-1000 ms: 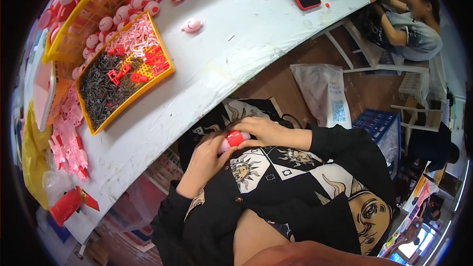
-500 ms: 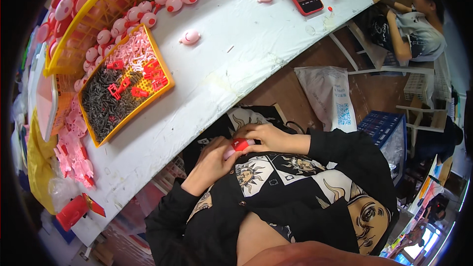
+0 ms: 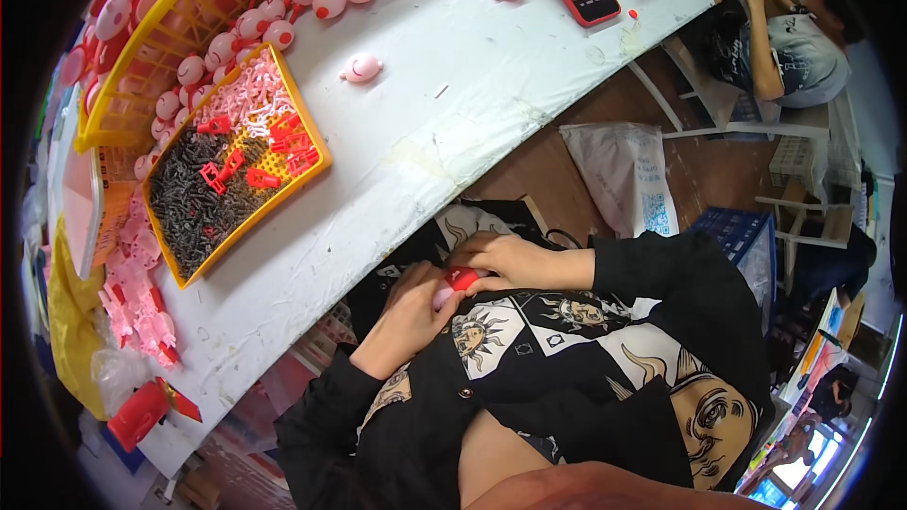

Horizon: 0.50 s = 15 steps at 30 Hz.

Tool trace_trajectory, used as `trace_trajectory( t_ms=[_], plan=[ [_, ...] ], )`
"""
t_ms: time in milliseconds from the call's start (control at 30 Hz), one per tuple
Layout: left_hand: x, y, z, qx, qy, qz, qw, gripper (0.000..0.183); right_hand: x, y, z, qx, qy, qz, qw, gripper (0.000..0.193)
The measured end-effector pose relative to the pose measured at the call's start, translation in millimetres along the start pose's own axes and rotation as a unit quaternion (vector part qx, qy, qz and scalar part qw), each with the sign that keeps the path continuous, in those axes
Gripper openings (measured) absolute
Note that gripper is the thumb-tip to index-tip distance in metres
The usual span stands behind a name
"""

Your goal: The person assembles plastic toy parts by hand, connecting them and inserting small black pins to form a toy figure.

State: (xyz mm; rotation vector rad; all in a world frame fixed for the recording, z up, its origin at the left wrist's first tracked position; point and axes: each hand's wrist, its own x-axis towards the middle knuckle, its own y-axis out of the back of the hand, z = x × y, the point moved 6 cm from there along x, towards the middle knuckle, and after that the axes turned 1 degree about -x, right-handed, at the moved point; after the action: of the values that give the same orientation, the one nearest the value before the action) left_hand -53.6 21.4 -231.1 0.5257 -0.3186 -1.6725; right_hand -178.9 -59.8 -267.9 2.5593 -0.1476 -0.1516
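Handled piece (image 3: 460,280): smooth, glossy plastic. Loose rounded piece (image 3: 361,68): same finish. Tray (image 3: 307,113): plastic, satin sheen. Basket (image 3: 104,140): plastic lattice, shiny. Small dark parts (image 3: 184,203): dull; material is unclear. Worktop (image 3: 406,123): smooth, faintly creased, scuffed. Shirt (image 3: 709,326): soft-looking cloth, matt. Sack (image 3: 616,170): creased, plastic-looking, dull.
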Motion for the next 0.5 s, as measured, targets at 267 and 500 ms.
trace_trajectory(
  t_ms=[267,500],
  plan=[
    [2.7,-3.3,-2.1,-0.011,0.047,-0.011,0.999,0.024,-3.2,7.5,2.5,0.052,-0.001,0.037,0.998,0.044],
    [-13.9,36.4,33.5,-0.070,0.083,0.039,0.993,0.041,-11.1,40.6,-29.8,0.040,0.061,0.161,0.984,0.052]
  ],
)
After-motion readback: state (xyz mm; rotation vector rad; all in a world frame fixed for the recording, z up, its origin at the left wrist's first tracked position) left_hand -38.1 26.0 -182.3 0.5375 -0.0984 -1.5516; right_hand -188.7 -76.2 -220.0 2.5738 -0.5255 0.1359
